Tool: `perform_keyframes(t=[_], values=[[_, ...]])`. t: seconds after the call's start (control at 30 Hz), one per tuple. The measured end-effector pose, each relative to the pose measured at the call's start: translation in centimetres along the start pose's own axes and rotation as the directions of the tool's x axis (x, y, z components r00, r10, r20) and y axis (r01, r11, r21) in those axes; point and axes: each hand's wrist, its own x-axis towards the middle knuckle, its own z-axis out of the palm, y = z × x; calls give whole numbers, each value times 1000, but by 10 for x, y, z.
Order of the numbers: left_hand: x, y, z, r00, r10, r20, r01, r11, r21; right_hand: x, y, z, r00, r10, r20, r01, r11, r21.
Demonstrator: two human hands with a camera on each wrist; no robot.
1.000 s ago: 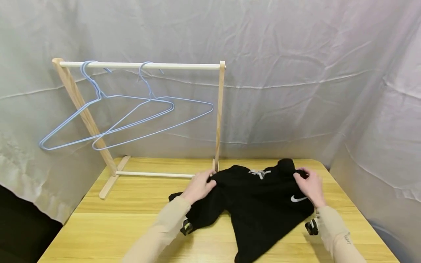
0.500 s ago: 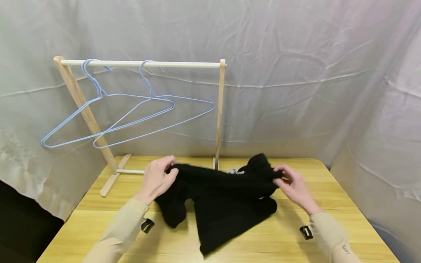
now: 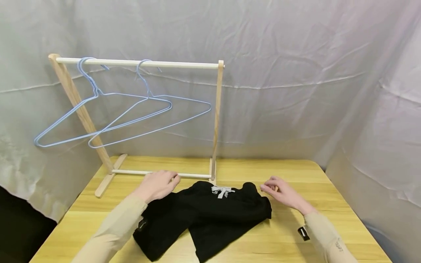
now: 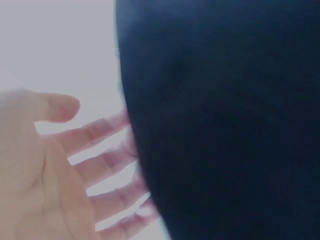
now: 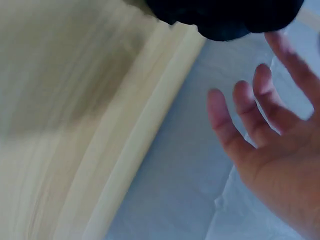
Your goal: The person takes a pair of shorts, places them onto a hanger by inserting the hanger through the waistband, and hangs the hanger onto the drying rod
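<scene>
A black garment (image 3: 210, 212) with a light grey drawstring bow (image 3: 222, 190) at its top edge is spread on the table. Close by its left upper edge is my left hand (image 3: 159, 185), fingers loosely bent; in the left wrist view they reach partly behind the dark cloth (image 4: 225, 120), gripping nothing that shows. My right hand (image 3: 284, 193) is just off the garment's upper right corner, fingers relaxed. In the right wrist view, one fingertip of that hand (image 5: 280, 135) comes right at the lower edge of the cloth (image 5: 225, 20).
A wooden rack (image 3: 217, 120) with a white top rail (image 3: 177, 65) stands at the back left of the table. Several blue wire hangers (image 3: 131, 137) hang from the rail. Grey curtains (image 3: 279, 73) surround the wood-grain table (image 3: 279, 168).
The garment, gripped by both hands earlier, has shifted left and been laid down, with the bow showing again. Both hands have moved left overall and loosened from the cloth.
</scene>
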Motion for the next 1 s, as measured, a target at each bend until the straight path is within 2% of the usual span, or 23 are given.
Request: perform_keyframes(t=[0.03,0.1,0.17,0.2,0.27,0.33,0.37,0.43,0.47,0.53,0.6,0.73,0.8,0.87,0.93,1.0], values=[[5,5,-1,1000,28,10,-27,1000,-13,4,1,-1,1000,9,-11,-9,1000,-11],[16,14,-2,994,84,73,-81,996,-42,11,3,-2,999,42,6,-41,999,-29],[27,22,1,975,122,185,-106,990,-94,17,5,-1,995,71,76,-69,997,-27],[32,26,2,960,131,247,-105,988,-116,20,6,0,989,82,127,-80,997,-22],[42,32,6,920,137,367,-98,987,-124,24,8,3,968,95,234,-98,995,4],[50,37,11,878,134,459,-93,989,-112,27,10,7,940,99,326,-122,991,51],[54,40,13,862,128,491,-94,991,-94,28,11,8,925,106,365,-146,986,83],[60,43,18,841,127,526,-111,992,-62,30,12,11,899,131,418,-201,971,129],[63,44,21,837,127,532,-117,992,-53,31,13,12,890,142,433,-226,963,148],[66,46,26,835,126,536,-117,992,-49,32,14,13,878,153,453,-252,953,167],[68,45,31,838,123,532,-119,992,-43,33,14,13,875,150,461,-247,956,157],[69,41,42,854,116,508,-86,993,-82,34,16,12,869,129,477,-229,961,157],[70,40,46,870,115,479,-76,992,-100,34,16,13,869,117,480,-219,962,162],[73,40,50,886,121,448,-94,992,-83,35,16,14,872,110,477,-206,966,155],[75,40,54,900,129,417,-123,992,-42,36,15,15,873,98,478,-183,974,135],[76,41,57,913,122,389,-148,988,38,37,13,17,870,92,485,-175,976,130]])
